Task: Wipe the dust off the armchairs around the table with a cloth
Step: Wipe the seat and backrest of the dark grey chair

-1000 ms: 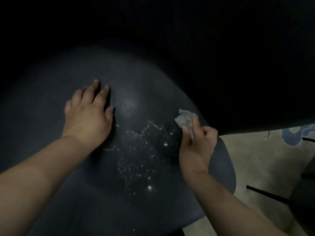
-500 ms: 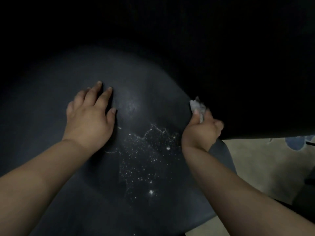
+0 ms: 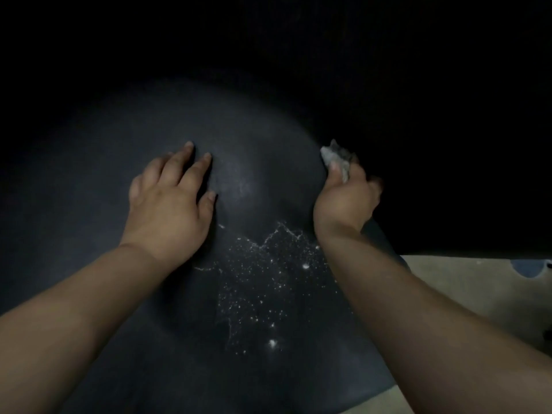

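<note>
Armchair (image 3: 257, 138): dark, rounded, matte surface, white dust specks (image 3: 268, 282) scattered at centre. Left hand (image 3: 167, 204) rests flat on it, fingers extended. Right hand (image 3: 348, 198) has its grip clamped on a crumpled grey cloth (image 3: 336, 158) at the armchair's right edge.

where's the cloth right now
In the head view, the cloth is pinched in the right hand at the armchair's right edge, right of centre.

Single head-worn wide-angle view, looking forward and steeply down, close over a dark armchair seat (image 3: 245, 180), pale floor (image 3: 466, 282) at 4 o'clock
</note>
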`<state>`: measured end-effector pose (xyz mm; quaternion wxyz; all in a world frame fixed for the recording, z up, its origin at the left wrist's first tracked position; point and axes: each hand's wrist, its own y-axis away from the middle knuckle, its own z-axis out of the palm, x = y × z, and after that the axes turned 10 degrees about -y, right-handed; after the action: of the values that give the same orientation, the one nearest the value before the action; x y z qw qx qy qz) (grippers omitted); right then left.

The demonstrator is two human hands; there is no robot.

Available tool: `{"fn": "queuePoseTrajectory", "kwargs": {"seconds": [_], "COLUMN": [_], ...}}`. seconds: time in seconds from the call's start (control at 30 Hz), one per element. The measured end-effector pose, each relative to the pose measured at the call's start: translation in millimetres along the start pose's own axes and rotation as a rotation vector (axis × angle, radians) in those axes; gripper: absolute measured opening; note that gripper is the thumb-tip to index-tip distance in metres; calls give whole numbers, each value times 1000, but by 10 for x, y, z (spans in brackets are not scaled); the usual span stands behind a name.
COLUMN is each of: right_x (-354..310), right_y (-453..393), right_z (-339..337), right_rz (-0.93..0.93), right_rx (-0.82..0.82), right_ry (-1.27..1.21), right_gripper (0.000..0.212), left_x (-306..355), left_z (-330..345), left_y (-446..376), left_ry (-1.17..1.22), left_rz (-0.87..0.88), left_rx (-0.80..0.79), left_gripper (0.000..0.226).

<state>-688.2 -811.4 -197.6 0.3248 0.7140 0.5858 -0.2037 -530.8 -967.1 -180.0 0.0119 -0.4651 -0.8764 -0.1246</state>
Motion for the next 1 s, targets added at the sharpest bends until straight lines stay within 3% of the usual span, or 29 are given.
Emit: {"fn": "queuePoseTrajectory", "kwargs": {"seconds": [0.07,0.17,0.23,0.37,0.5,0.67,0.77,0.83,0.93,1.0], "right_x": [-117,60,296,531,522,579,702,777,721,623], "right_y": [-71,180,332,97,315,740,563,569,858,1100], "right_z": [104,-77,-298,-501,-458,-463,-632,-702,-535,-391], "right_rz": [37,-392,-557,-443,-458,-607,-372,-254,-203,-325], "right_rx": [4,-204,-314,-192,-159,-304,-113,-37,-64,-86], "right_ry": [78,16,23,53,91,50,-3,-7,-36,-24], "right_gripper": [39,37,40,40,45,51,38,42,38,41], "left_x": [-17,-28,-42,-143,-339,-486,-457,-417,-348,-306], "left_z": [12,8,-9,-57,-11,31,30,40,76,101], "left_y": [-2,-4,14,129,363,674,819,897,1011,1104], "left_ry": [-3,14,25,59,7,-27,-35,-27,-12,-6], "left_rz": [3,11,14,-19,-106,-186,-177,-176,-192,-203], "left_rx": [2,4,16,134,102,22,14,12,-2,-16], "left_gripper": [57,56,54,45,45,51,51,51,51,51]}}
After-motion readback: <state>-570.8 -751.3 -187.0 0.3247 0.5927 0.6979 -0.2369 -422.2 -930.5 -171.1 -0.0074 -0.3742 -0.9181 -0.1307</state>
